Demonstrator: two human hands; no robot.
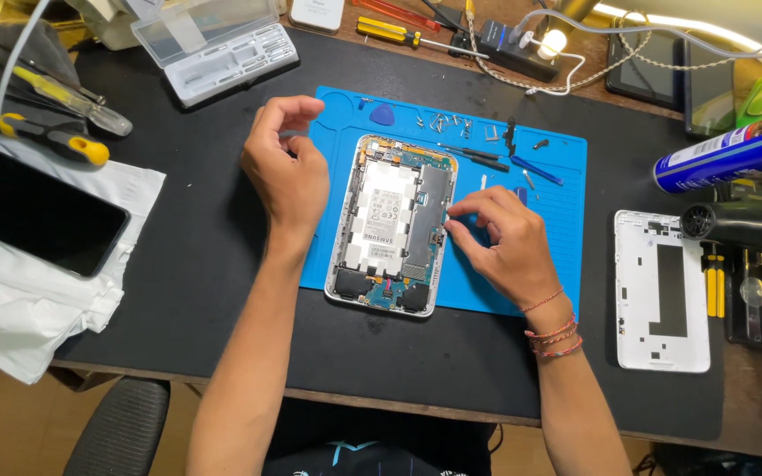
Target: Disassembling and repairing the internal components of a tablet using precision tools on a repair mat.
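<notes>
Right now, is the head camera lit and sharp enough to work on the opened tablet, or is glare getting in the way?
Head view: the opened tablet on the blue mat is evenly lit and sharp; the lamp bulb at the top blows out to white, with a bright streak beside it; both hands, left hand and right hand, show no motion blur; edges bow slightly.

Left hand: the left grip [286, 167] is hanging loosely curled, fingers bent inward, thumb tucked near the index, knuckles facing the camera.
Right hand: the right grip [497, 240] is lying palm-down, fingertips [453, 218] pinching together and pointing left.
Forearms: both are reaching up from the lower edge, bare, angling slightly toward each other.
Right wrist: it is wearing thin red cords.
</notes>
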